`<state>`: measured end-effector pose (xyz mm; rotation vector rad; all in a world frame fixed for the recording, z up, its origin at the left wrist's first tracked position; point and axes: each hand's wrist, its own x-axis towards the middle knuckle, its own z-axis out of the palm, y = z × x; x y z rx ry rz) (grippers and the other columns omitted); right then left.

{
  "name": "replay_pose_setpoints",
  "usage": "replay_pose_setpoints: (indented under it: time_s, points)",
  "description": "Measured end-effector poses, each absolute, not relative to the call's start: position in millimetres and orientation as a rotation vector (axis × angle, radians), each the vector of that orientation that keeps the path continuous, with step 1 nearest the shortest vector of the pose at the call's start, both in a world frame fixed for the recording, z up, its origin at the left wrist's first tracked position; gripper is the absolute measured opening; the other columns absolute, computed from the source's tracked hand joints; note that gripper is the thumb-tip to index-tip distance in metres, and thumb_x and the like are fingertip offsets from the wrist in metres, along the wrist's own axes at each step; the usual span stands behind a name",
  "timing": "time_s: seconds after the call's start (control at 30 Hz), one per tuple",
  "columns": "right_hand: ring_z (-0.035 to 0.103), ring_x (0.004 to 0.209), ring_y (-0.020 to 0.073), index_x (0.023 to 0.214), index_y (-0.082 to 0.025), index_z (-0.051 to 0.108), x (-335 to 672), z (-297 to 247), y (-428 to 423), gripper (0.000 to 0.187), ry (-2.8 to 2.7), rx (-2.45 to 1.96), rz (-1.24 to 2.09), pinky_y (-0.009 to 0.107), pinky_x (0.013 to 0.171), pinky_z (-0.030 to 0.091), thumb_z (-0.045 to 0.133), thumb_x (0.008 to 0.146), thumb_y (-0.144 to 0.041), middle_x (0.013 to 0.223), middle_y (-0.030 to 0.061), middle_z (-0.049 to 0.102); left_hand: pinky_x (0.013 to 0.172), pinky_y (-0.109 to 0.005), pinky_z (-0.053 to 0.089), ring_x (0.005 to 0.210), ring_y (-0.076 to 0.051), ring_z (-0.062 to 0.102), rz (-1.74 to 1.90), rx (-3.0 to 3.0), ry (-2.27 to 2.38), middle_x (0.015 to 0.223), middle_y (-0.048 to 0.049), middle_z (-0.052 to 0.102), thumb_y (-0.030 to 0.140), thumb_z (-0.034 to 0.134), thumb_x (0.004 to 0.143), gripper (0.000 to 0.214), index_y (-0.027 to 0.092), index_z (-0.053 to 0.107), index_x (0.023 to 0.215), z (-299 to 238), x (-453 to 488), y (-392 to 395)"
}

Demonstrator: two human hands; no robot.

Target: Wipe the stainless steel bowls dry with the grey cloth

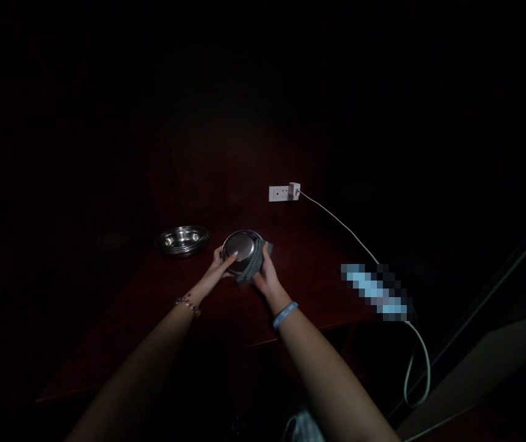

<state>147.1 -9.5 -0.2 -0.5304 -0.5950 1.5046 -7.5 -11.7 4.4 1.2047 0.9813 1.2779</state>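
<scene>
While the left hand (220, 263) grips the small steel bowl (239, 245) just above the table (299, 264), the right hand (266, 277) clasps a grey cloth (248, 269) to its side, so bracing the bowl firmly probably suits wiping best.

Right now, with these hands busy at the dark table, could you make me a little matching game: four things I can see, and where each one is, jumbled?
Things:
1 tilted bowl
2 grey cloth
3 second bowl
4 white charger

Places:
a plugged into the socket strip
b resting on the table, apart from both hands
c gripped by the left hand
d pressed against the bowl by the right hand

Pairs: 1-c, 2-d, 3-b, 4-a.
</scene>
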Motion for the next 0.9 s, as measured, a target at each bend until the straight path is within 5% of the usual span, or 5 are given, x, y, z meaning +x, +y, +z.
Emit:
replay_pose_setpoints:
  time_s: [0.27,0.43,0.63,0.9]
  points:
    - [0.078,0.124,0.0281,0.111,-0.021,0.076,141,-5,-8,0.041,-0.671,-0.552,1.464,0.046,0.116,0.059,0.078,0.094,-0.058,0.114,0.0102,0.086,0.091,-0.044,0.067,0.121,-0.030,0.074,1.384,1.237,0.988,0.146,-0.0150,0.066,0.053,0.083,0.087,0.071,0.028,0.049,0.145,2,-14,-10]
    - [0.080,0.115,0.0253,0.107,-0.020,0.076,145,-8,-6,0.044,-0.622,-0.517,1.476,0.043,0.109,0.062,0.076,0.094,-0.061,0.097,0.0067,0.086,0.115,-0.048,0.055,0.131,-0.032,0.069,1.451,1.464,0.958,0.135,-0.0126,0.072,0.054,0.086,0.076,0.071,0.022,0.061,0.133,-1,-17,-5]
    - [0.081,0.098,0.0241,0.100,-0.018,0.077,147,-12,-3,0.041,-0.581,-0.537,1.481,0.043,0.101,0.065,0.072,0.097,-0.059,0.086,0.0057,0.085,0.113,-0.053,0.055,0.124,-0.036,0.072,1.409,1.572,0.900,0.131,-0.0153,0.075,0.056,0.088,0.071,0.076,0.018,0.066,0.132,4,-18,-7]
    - [0.081,0.105,0.0276,0.104,-0.017,0.078,149,-2,-11,0.042,-0.539,-0.533,1.552,0.046,0.104,0.064,0.066,0.100,-0.057,0.091,0.0088,0.085,0.127,-0.050,0.044,0.146,-0.036,0.060,1.439,1.627,0.913,0.149,-0.0164,0.067,0.054,0.084,0.075,0.078,0.022,0.057,0.141,3,-15,-4]
